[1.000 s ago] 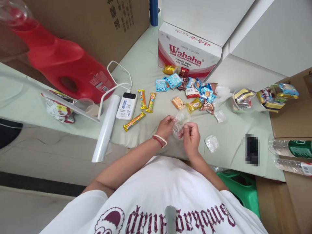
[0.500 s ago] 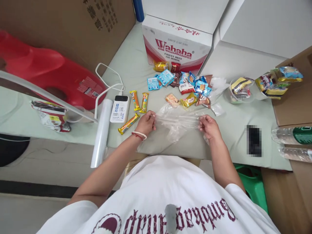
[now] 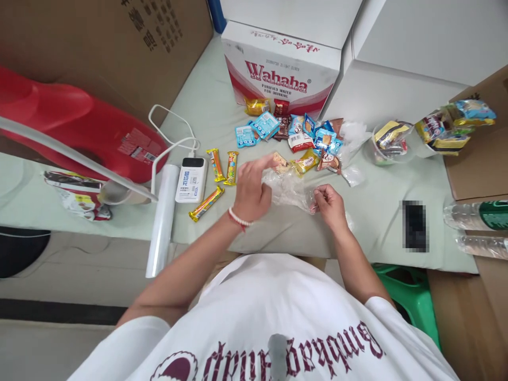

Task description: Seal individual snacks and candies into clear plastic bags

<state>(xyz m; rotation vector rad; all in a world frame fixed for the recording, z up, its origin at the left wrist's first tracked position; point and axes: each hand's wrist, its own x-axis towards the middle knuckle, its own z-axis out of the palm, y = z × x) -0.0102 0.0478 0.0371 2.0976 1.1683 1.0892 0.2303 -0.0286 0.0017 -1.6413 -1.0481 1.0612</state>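
On my left lie a clear roll (image 3: pixel 161 218), a white power bank (image 3: pixel 192 179) and three yellow snack bars (image 3: pixel 217 177) on the pale green table (image 3: pixel 381 211). My left hand (image 3: pixel 248 190) hovers above the cloth, wrist bent, forefinger stretched toward a biscuit packet (image 3: pixel 280 162), the other fingers loosely curled and holding nothing I can see. The clear plastic bag (image 3: pixel 289 191) lies crumpled between my hands, just below the pile of snacks (image 3: pixel 301 135). My right hand (image 3: pixel 330 205) rests near the table, thumb and fingers pinched on the bag's right end.
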